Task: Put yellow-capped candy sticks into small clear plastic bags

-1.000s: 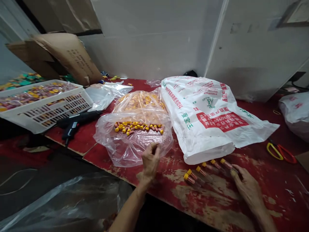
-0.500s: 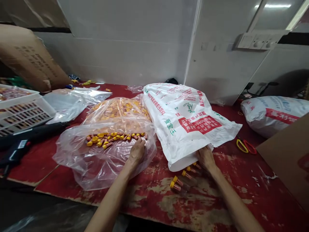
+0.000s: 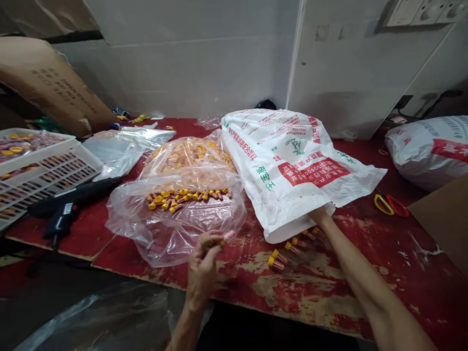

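Observation:
My left hand point(image 3: 203, 263) is lifted above the table's front edge, fingers closed on a small pink-and-yellow capped piece point(image 3: 227, 236). It hovers just in front of a clear plastic bag point(image 3: 175, 224) that holds a row of yellow-capped pieces point(image 3: 186, 196). My right hand point(image 3: 318, 213) is pushed into the open mouth of a large white printed sack point(image 3: 292, 170); only the wrist and forearm show, the fingers are hidden. Several clear tubes with yellow caps point(image 3: 292, 248) lie on the red table just below that sack's mouth.
A white slotted crate point(image 3: 44, 170) of capped pieces stands at the left, with a black glue gun point(image 3: 69, 202) beside it. Yellow-and-red scissors point(image 3: 390, 204) lie at the right near a second white sack point(image 3: 427, 151). Cardboard point(image 3: 54, 87) leans at the back left.
My left hand has drawn back from the clear bag toward me with a small capped piece in its fingers. My right hand has gone deeper into the white sack.

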The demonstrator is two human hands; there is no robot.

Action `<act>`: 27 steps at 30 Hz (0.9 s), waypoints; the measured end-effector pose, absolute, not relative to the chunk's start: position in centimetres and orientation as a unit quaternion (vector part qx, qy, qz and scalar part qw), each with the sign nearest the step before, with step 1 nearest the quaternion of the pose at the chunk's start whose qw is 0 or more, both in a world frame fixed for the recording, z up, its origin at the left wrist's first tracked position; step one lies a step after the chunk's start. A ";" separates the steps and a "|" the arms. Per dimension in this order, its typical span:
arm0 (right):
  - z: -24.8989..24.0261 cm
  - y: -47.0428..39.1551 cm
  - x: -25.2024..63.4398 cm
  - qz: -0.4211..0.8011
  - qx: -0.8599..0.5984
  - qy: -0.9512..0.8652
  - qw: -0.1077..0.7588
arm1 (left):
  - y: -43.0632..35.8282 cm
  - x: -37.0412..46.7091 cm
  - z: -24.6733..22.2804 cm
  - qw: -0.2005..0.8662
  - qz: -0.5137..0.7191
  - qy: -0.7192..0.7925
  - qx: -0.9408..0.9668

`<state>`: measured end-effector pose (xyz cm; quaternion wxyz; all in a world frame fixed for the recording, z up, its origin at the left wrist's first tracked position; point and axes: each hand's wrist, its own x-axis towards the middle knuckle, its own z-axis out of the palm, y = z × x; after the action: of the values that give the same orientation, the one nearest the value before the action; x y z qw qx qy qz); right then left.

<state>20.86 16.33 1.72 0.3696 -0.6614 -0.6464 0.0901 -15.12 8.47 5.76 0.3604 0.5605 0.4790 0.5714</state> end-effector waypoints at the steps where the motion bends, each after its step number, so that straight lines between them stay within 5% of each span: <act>1: 2.1 15.4 20.7 0.087 -0.673 -0.639 0.362 | 7.1 -14.4 5.4 0.401 0.571 0.462 0.547; 9: 4.1 0.3 17.5 0.336 -0.568 -0.636 0.401 | 3.0 -7.5 3.1 0.605 0.499 0.417 0.459; 14: 3.6 -2.6 14.6 0.339 -0.539 -0.651 0.412 | 1.7 -5.1 3.3 0.633 0.467 0.377 0.489; 27: -1.6 -3.8 10.3 0.367 -0.558 -0.553 0.498 | -1.5 -3.9 1.5 0.513 0.412 0.398 0.640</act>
<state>10.29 -3.84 -1.59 0.4979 -0.5581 -0.5533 0.3668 -3.89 -1.53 1.53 0.5131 0.6397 0.3978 0.4115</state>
